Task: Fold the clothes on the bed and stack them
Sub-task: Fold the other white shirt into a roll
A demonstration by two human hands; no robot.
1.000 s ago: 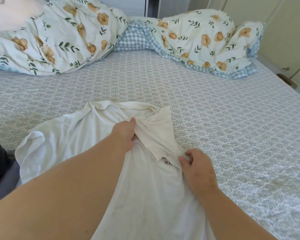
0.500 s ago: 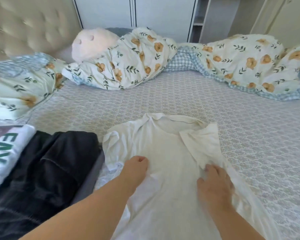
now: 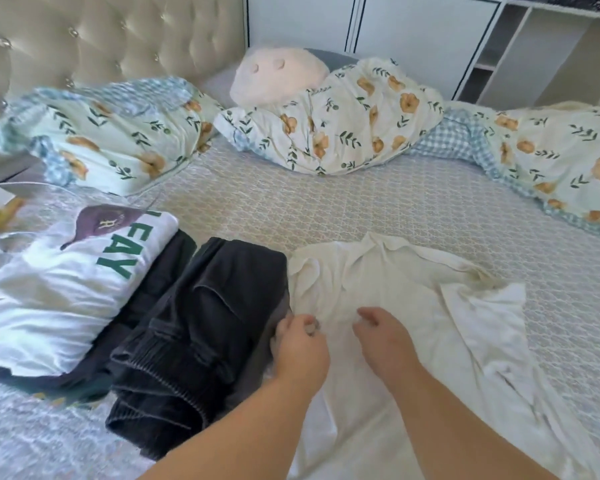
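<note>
White shirt [image 3: 388, 289] lies flat on bed [image 3: 378, 209], beside dark folded trousers [image 3: 201, 327]. Left hand [image 3: 300, 344] pinches shirt's left edge; right hand [image 3: 383, 336] rests on cloth, fingers loosely curled. Fabric light, limp, wrinkle-prone; best held at seams, shoulders.

left hand [image 3: 300, 344] shifted to white shirt [image 3: 395, 289] left edge, right hand [image 3: 383, 336] moved to its middle
</note>
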